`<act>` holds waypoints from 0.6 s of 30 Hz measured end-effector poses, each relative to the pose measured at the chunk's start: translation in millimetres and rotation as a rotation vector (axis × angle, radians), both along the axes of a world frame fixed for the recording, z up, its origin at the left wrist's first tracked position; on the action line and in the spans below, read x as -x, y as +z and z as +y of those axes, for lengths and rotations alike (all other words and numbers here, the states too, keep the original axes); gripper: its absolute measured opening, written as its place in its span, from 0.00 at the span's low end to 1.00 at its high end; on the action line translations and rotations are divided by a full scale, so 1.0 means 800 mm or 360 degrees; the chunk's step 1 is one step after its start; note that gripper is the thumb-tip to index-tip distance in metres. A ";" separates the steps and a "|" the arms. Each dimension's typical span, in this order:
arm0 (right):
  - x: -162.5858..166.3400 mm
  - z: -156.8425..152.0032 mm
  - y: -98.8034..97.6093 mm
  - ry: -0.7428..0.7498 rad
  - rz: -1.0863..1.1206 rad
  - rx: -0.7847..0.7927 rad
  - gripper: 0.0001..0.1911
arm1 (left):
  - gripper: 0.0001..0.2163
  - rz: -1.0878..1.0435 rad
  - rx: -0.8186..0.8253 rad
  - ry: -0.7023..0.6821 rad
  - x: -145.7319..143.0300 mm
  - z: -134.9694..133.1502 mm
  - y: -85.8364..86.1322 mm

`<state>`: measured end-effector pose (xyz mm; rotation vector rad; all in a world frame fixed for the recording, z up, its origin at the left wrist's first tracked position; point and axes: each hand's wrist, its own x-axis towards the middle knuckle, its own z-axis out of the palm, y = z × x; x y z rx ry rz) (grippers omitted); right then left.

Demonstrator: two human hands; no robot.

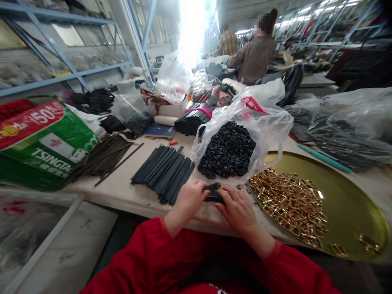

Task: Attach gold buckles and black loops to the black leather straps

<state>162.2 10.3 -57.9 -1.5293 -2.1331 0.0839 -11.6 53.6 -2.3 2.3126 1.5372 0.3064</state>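
Close to the table's front edge, my left hand (190, 201) pinches one end of a short black strap (214, 197). From the other side my right hand (240, 207) grips it, fingers curled round its end; a speck of gold shows near these fingertips, too small to name. Left of my hands lies a fanned pile of flat black strips (163, 171). Just beyond them, small black loops (228, 149) fill an open clear plastic bag (272, 118). On the right, a round gold-coloured tray (346, 196) bears a heap of gold metal buckles (290, 204).
At the left stand a green and red bag (45, 151) and brown strips (104, 157). A blue notebook (159, 131) and a bundle of black strips (191, 120) lie farther back. A teal stick (324, 158) rests behind the tray. Another person (257, 53) is in the background.
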 end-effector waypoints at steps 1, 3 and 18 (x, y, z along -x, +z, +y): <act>0.002 0.007 -0.002 0.0000 -0.0084 -0.0033 0.18 | 0.11 0.0234 -0.0063 0.0162 0.011 0.014 0.002; 0.006 0.016 -0.007 0.0013 -0.0188 -0.0050 0.19 | 0.11 0.0377 -0.0083 0.0337 0.030 0.039 0.000; 0.008 0.014 -0.007 -0.0024 -0.0086 -0.0092 0.32 | 0.08 -0.0550 -0.0080 0.0206 0.061 -0.009 0.052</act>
